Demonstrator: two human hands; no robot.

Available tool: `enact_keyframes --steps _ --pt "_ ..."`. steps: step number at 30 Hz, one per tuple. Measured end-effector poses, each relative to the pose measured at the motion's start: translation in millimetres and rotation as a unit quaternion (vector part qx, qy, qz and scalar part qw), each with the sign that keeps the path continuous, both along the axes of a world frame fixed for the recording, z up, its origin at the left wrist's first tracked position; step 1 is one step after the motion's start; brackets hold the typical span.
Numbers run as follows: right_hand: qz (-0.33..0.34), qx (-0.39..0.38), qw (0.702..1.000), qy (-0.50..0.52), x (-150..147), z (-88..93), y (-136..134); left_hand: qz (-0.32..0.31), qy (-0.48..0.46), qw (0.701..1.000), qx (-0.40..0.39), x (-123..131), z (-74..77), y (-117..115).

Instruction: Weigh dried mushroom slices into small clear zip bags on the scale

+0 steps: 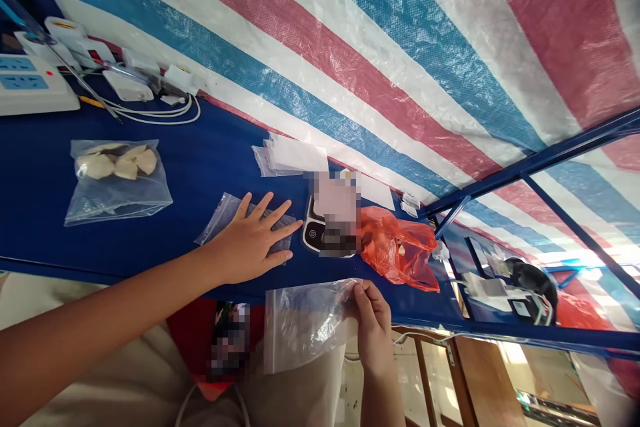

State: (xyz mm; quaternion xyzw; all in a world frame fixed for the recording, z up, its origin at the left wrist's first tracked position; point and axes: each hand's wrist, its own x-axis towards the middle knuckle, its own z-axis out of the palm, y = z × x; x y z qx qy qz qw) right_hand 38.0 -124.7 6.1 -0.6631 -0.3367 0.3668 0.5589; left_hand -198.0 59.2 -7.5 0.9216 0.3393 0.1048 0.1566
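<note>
My left hand [253, 240] lies flat with fingers spread on an empty clear zip bag [220, 215] on the blue table [200, 160]. My right hand [373, 323] pinches the top edge of another clear plastic zip bag [305, 327], held below the table's front edge over my lap. Just right of my left fingertips lies a small black-and-white device [313, 235], partly blurred out. An orange plastic bag [400, 247] lies beside it.
A clear bag with pale pieces [117, 177] lies at the left. A stack of empty bags and papers [290, 157] sits behind. A power strip [30, 83], chargers and white cables [160, 110] are at the far left. A striped tarp [400, 47] hangs behind.
</note>
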Motion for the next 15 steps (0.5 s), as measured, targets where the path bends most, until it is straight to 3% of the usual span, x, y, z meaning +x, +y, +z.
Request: enact_keyframes --steps 3,6,9,11,12,15 --pt "0.003 0.002 1.000 0.001 0.8 -1.4 -0.3 -0.007 0.008 1.000 -0.001 -0.3 7.5 0.5" --pt "-0.001 0.005 1.000 0.002 1.7 -3.7 -0.9 0.008 -0.031 0.998 0.060 -11.7 29.7 3.8" --pt "-0.001 0.012 1.000 0.011 2.1 -6.0 -2.1 0.148 -0.046 0.977 0.144 -33.1 58.4 8.7" --pt "0.003 0.018 1.000 0.019 2.2 -7.3 -2.9 0.253 0.024 0.962 0.105 -46.7 70.5 11.7" --pt "0.005 0.020 1.000 0.022 2.2 -7.9 -3.3 0.275 0.060 0.958 0.059 -51.7 72.8 12.8" --pt "0.007 0.018 0.999 0.026 2.4 -8.8 -3.4 0.258 0.094 0.960 -0.056 -58.4 67.9 15.3"
